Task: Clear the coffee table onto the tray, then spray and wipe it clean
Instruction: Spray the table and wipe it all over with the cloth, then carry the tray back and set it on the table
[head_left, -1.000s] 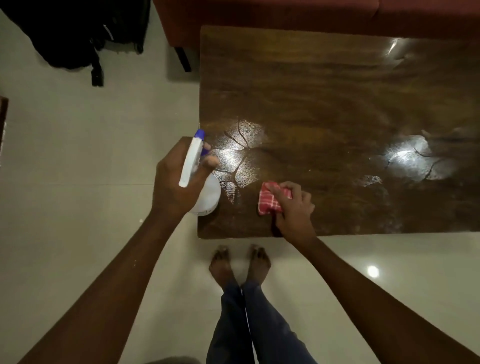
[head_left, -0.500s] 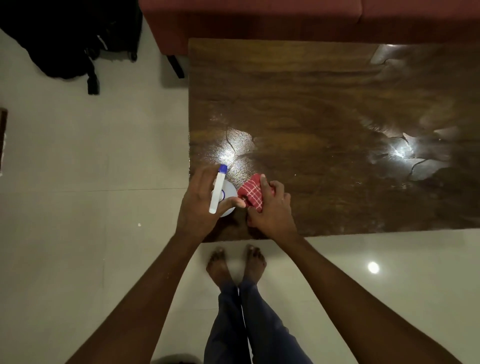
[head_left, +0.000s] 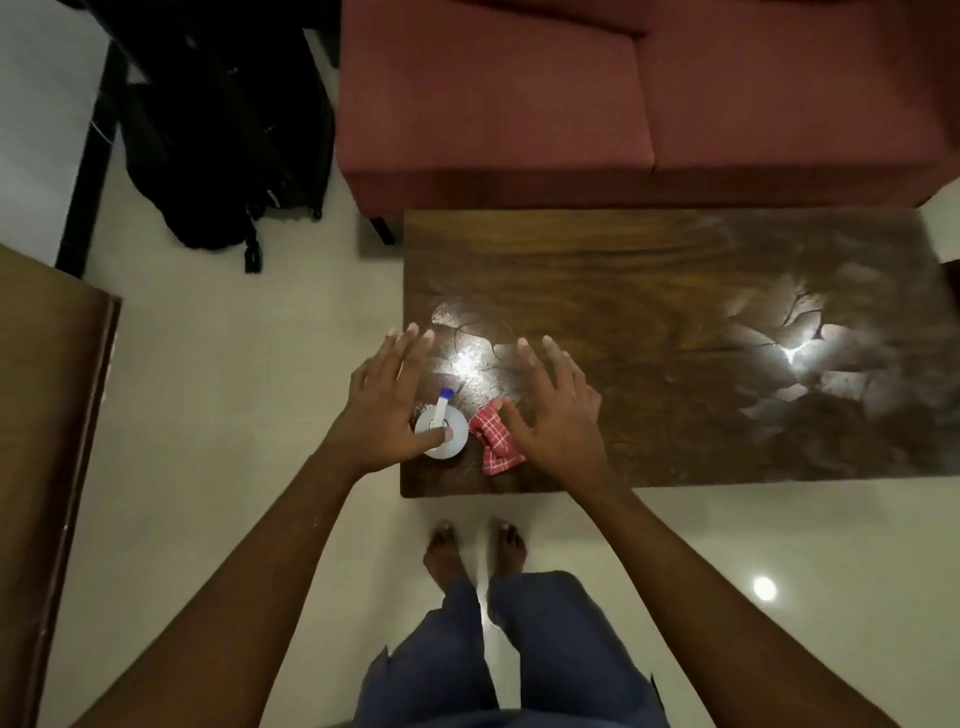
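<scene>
A white spray bottle with a blue nozzle stands upright near the front left corner of the dark wooden coffee table. A crumpled red checked cloth lies just right of the bottle. My left hand hovers over the bottle's left side with fingers spread, thumb tip over the bottle's top. My right hand is spread flat just right of the cloth, thumb close to it. Neither hand holds anything. The tabletop shines with wet streaks.
A dark red sofa stands right behind the table. Black bags sit on the floor at the back left. A brown wooden surface fills the left edge. My bare feet stand at the table's front edge on pale tiles.
My left hand set the spray bottle down on the table and let go. My right hand released the red cloth beside it. Both hands opened, and the view pulled back.
</scene>
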